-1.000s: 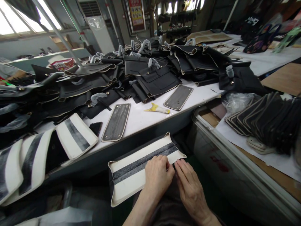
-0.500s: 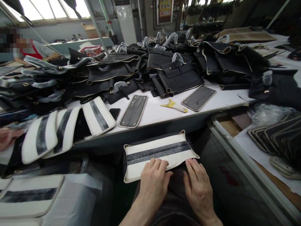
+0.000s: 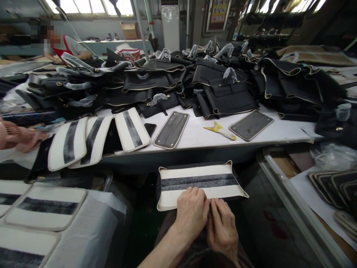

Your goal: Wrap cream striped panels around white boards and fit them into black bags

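A black bag piece (image 3: pixel 195 172) rests over my lap, its white inner base facing up with a dark stripe along the middle. The corners stand up in pale-edged points. My left hand (image 3: pixel 193 210) is closed on the near edge, knuckles over the white base. Right beside it, my right hand (image 3: pixel 224 225) pinches the same edge, fingers stretched along it and thumb underneath. Both hands nearly touch. What lies under the piece is hidden by the hands and shadow.
A white table (image 3: pixel 195 136) ahead bears dark studded base plates (image 3: pixel 171 130), a yellow glue tube (image 3: pixel 220 130) and heaped black bags (image 3: pixel 231 96). Striped white panels (image 3: pixel 134 130) lie left. A bin (image 3: pixel 267 163) stands right, near stacked plates (image 3: pixel 334 186). A person (image 3: pixel 65 46) sits far left.
My right hand has slid left along the near edge until it is close beside my left hand. The left fingers have curled more tightly. The view has turned left.
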`<state>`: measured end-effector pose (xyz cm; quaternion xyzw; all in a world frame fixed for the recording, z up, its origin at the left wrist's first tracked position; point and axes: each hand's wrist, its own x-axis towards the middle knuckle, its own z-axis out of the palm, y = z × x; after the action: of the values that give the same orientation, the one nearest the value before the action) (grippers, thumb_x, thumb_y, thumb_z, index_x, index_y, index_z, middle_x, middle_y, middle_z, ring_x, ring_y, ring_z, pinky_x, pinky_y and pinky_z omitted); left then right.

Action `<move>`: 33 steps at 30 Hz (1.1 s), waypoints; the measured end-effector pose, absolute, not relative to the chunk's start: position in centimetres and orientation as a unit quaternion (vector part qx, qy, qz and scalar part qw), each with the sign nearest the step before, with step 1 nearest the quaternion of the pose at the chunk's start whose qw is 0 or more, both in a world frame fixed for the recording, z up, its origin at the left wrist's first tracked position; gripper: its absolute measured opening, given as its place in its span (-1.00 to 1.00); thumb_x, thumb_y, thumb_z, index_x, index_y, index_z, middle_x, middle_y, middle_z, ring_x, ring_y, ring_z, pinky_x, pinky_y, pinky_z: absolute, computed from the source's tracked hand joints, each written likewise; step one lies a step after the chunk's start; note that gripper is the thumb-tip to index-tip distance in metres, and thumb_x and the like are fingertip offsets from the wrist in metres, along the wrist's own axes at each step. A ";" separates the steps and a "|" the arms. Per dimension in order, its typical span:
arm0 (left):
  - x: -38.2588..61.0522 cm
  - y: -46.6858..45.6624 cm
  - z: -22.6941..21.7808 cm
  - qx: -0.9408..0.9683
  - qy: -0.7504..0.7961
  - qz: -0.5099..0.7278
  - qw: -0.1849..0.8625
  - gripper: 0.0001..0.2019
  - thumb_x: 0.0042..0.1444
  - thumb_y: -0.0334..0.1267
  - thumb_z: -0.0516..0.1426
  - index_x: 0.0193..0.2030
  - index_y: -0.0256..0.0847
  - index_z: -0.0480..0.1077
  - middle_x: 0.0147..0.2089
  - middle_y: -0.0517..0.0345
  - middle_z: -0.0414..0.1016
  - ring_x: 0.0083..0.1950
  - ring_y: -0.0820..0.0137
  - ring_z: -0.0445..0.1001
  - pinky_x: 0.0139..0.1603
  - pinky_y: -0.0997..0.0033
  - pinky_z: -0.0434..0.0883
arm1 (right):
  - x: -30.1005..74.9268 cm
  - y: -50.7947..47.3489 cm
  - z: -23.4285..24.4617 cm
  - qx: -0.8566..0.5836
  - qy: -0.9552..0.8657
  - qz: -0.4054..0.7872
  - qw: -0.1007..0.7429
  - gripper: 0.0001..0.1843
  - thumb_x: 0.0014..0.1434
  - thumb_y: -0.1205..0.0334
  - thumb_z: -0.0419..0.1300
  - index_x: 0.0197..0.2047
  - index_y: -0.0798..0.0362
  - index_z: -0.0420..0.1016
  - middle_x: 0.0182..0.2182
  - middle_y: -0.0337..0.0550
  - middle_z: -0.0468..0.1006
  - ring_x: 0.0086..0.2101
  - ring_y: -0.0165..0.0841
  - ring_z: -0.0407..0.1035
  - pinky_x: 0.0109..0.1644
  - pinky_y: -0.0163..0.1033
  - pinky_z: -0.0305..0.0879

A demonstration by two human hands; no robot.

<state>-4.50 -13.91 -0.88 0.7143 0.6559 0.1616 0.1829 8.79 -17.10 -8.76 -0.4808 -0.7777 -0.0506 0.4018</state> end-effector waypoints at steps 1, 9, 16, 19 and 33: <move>-4.7 -14.0 -0.8 0.710 0.656 0.169 0.193 -0.88 0.25 -0.31 0.07 -0.33 -0.18 0.37 -0.29 0.13 0.47 -0.21 0.25 0.41 -0.20 0.22 0.34 | 8.7 -17.2 -8.8 -0.481 -0.778 -0.050 0.401 -0.37 0.28 0.40 0.10 0.39 0.10 0.10 0.09 0.16 0.40 0.11 -0.01 0.30 0.11 0.15 0.36; -7.6 -16.5 -0.8 0.703 0.636 0.232 0.220 -0.86 0.13 -0.47 0.17 -0.23 -0.17 0.34 -0.19 0.15 0.46 -0.11 0.26 0.38 -0.12 0.27 0.37 | 8.2 -17.4 -8.6 -0.484 -0.786 -0.046 0.382 -0.32 0.22 0.42 0.17 0.38 0.11 0.12 0.10 0.16 0.40 0.09 0.01 0.31 0.12 0.16 0.36; -11.7 -18.3 -0.8 0.699 0.673 0.211 0.120 -0.90 0.22 -0.25 0.16 -0.34 -0.12 0.37 -0.29 0.23 0.45 -0.20 0.25 0.36 -0.10 0.11 0.25 | 6.5 -17.8 -9.0 -0.467 -0.803 -0.046 0.368 -0.32 0.23 0.39 0.16 0.39 0.11 0.12 0.09 0.12 0.41 0.09 -0.01 0.31 0.13 0.15 0.36; -12.8 -18.7 -1.0 0.687 0.681 0.229 0.110 -0.90 0.20 -0.25 0.19 -0.33 -0.13 0.38 -0.31 0.24 0.46 -0.21 0.28 0.36 -0.05 0.09 0.26 | 5.9 -18.0 -8.9 -0.454 -0.812 -0.048 0.362 -0.32 0.23 0.38 0.17 0.38 0.13 0.12 0.07 0.12 0.43 0.07 -0.03 0.33 0.13 0.12 0.36; -14.8 -19.6 -3.6 0.651 0.669 0.340 0.115 -0.92 0.23 -0.28 0.13 -0.30 -0.19 0.36 0.01 -0.03 0.35 0.09 0.24 0.38 0.14 0.15 0.41 | 3.1 -18.4 -8.9 -0.419 -0.833 -0.049 0.358 -0.43 0.25 0.36 0.14 0.32 0.16 0.24 0.02 0.01 0.51 0.07 -0.15 0.36 0.22 -0.01 0.32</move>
<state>-14.78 -19.56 -3.60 0.6507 0.6691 0.3400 0.1151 3.09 -18.40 -8.91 -0.4193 -0.8329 -0.0491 0.3578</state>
